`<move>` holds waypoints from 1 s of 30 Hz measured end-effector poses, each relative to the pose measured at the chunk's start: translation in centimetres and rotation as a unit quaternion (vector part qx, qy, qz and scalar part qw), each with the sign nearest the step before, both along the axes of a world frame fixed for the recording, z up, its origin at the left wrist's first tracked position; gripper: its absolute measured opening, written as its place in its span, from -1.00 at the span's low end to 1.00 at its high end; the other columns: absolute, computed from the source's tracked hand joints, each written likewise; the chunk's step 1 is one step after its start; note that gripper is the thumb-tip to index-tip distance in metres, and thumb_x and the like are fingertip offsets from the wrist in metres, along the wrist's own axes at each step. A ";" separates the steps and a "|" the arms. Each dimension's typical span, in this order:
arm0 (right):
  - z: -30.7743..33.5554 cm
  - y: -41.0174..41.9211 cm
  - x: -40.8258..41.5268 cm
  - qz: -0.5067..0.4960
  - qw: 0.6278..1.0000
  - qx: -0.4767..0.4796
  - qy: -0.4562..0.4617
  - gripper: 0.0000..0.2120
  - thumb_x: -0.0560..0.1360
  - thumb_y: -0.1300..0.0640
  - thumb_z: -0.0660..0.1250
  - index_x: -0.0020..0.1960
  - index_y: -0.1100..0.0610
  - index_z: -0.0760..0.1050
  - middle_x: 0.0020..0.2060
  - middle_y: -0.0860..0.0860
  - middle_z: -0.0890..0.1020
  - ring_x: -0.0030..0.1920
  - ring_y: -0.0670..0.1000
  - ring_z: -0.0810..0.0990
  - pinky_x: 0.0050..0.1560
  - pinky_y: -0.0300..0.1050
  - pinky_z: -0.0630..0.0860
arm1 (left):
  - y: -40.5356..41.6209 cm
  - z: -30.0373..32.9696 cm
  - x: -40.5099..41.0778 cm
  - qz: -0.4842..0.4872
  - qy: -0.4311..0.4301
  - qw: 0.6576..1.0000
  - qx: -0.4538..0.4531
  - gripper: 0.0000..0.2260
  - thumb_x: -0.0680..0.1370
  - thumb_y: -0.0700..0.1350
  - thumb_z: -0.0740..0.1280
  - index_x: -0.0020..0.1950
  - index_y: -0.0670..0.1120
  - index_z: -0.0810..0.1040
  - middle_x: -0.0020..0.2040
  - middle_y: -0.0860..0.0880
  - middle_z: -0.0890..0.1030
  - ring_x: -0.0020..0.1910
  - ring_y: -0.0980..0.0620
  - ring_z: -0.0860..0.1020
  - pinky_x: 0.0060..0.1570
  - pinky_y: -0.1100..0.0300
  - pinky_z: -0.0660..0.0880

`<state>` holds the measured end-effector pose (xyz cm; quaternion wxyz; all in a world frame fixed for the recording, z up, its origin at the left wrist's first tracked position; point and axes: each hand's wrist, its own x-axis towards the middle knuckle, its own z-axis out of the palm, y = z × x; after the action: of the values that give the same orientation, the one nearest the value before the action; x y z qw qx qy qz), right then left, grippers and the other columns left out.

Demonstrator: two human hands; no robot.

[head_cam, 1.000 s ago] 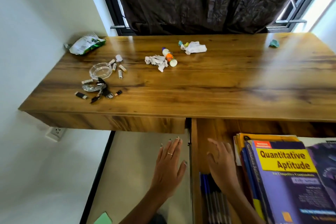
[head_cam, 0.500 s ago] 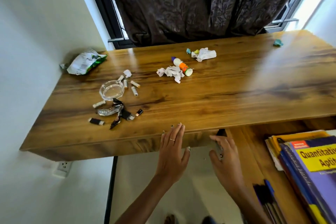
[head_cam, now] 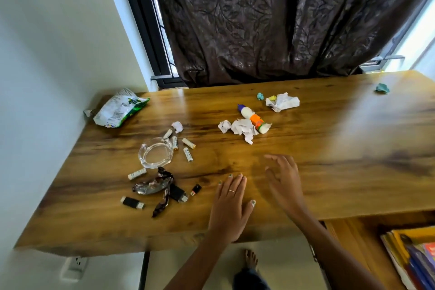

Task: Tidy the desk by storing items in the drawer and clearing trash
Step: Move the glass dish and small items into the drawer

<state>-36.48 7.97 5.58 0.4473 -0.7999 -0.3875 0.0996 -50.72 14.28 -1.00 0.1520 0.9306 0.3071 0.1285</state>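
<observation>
My left hand lies flat on the wooden desk near its front edge, fingers apart, holding nothing. My right hand hovers just right of it, open and empty. Left of my hands lie USB sticks, a crumpled dark wrapper, several batteries and a glass ashtray. Further back sit a glue bottle, crumpled white paper and more paper. A chip bag rests at the back left. The open drawer shows at lower right.
Books fill the drawer at the bottom right. A small teal scrap lies at the desk's far right. A dark curtain hangs behind the desk, a white wall runs along the left, and a wall socket sits under the desk.
Both hands have risen from the drawer below the desk edge onto the desk top, moving forward. The view has tilted up, so the drawer and books have slid to the lower right.
</observation>
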 end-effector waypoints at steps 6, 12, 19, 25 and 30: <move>1.2 8.5 7.4 -0.055 0.998 -0.001 -0.024 -0.75 0.52 0.22 0.25 0.18 0.11 0.51 0.16 0.07 0.52 0.20 0.07 0.42 0.19 0.09 0.41 | 3.3 0.1 3.3 -0.007 0.006 1.000 0.009 -0.47 0.58 0.18 0.07 0.51 -0.02 0.21 0.49 0.06 0.29 0.50 0.06 0.15 0.44 -0.07 0.15; 0.2 16.4 13.8 -0.013 0.988 -0.147 -0.044 -0.63 0.46 0.13 0.28 0.26 0.13 0.46 0.20 0.11 0.53 0.19 0.10 0.47 0.16 0.06 0.47 | 4.5 -0.1 5.0 0.017 -0.004 1.000 0.020 -0.47 0.58 0.18 0.07 0.52 0.04 0.16 0.51 0.12 0.21 0.51 0.13 0.08 0.47 0.09 -0.06; 1.4 20.2 15.8 0.119 0.951 -0.287 -0.006 -0.61 0.42 0.03 0.40 0.14 0.25 0.52 -0.03 0.14 0.64 -0.11 0.05 0.58 -0.17 -0.11 0.45 | 4.6 -0.2 5.2 0.016 0.000 1.000 0.000 -0.46 0.58 0.18 0.09 0.53 0.07 0.14 0.52 0.16 0.18 0.51 0.14 0.08 0.44 0.13 -0.06; 1.8 20.0 17.1 0.078 0.953 -0.291 0.002 -0.67 0.35 0.04 0.45 0.00 0.24 0.58 -0.15 0.13 0.65 -0.16 0.06 0.61 -0.19 -0.08 0.54 | 4.6 0.2 5.2 0.028 0.040 0.999 0.017 -0.45 0.53 0.21 0.14 0.50 0.06 0.23 0.48 0.16 0.28 0.48 0.13 0.20 0.47 0.06 0.15; 2.9 17.0 18.1 0.005 0.984 -0.179 0.015 -0.68 0.36 0.07 0.44 0.04 0.22 0.58 -0.09 0.14 0.65 -0.16 0.04 0.57 -0.16 -0.07 0.52 | 4.5 -0.1 5.2 0.016 0.016 1.000 0.012 -0.46 0.58 0.18 0.09 0.53 0.05 0.14 0.52 0.15 0.19 0.51 0.13 0.09 0.44 0.13 -0.07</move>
<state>-18.41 24.96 8.50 0.3019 -0.8635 -0.3608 0.1816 -45.54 18.80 -1.07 0.1336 0.9293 0.3226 0.1201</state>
